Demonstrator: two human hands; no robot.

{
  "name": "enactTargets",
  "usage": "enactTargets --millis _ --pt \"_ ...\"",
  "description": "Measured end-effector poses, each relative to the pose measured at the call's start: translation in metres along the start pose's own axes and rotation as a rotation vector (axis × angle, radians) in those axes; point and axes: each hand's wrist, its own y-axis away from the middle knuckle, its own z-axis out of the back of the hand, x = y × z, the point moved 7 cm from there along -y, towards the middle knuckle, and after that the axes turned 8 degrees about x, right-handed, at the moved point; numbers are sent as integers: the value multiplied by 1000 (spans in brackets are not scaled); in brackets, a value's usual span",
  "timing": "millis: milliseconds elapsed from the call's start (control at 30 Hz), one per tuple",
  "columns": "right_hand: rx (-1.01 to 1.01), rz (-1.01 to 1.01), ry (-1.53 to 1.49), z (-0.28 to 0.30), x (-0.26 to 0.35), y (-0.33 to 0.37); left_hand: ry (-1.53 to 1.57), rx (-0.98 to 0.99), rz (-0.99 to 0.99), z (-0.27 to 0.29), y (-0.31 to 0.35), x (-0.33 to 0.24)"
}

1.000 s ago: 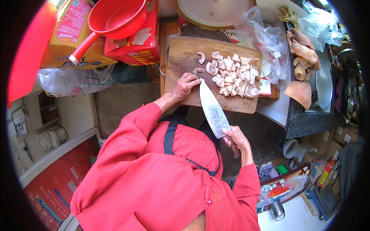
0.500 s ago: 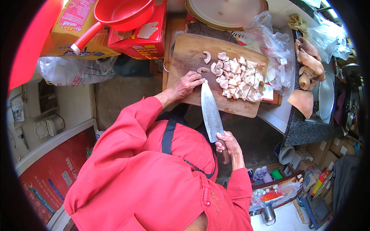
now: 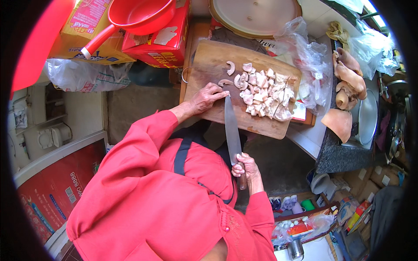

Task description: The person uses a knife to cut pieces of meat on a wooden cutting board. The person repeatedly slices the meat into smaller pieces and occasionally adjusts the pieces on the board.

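Note:
My right hand (image 3: 247, 169) is wrapped round the handle of a large kitchen knife (image 3: 232, 130), below the cutting board's near edge. The blade points away from me, its tip over the wooden cutting board (image 3: 213, 56) beside the fingertips of my left hand (image 3: 205, 98). That hand rests on the board's near left part, fingers bent and pressed together. A small pale bit shows at its fingertips; what they hold is mostly hidden. Curved meat slices (image 3: 230, 68) lie just beyond them. A pile of pale, cut meat chunks (image 3: 263, 89) covers the board's right half.
A red dipper (image 3: 139, 17) sits on boxes at the back left. Behind the board is a large round lid (image 3: 254, 13). Crumpled plastic bags (image 3: 311, 65) lie right of it. Large uncut meat pieces (image 3: 348, 74) rest on the right counter beside a pale basin (image 3: 368, 117).
The knife has turned, so its blade looks narrower and steeper. My right hand sits a little further left. My left hand keeps its place by the blade tip. The whole view has shifted slightly.

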Motion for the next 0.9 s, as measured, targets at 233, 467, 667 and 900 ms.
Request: enactTargets --millis 233,467,667,900 --pt "101 42 -46 2 0 -11 3 18 50 -1 -3 1" --pt "7 71 102 7 13 -10 -3 14 47 1 -4 -1" --pt "-12 110 141 5 19 -14 -13 46 40 -1 -3 -2" --pt "71 112 51 1 12 -21 18 8 21 3 -5 -6"
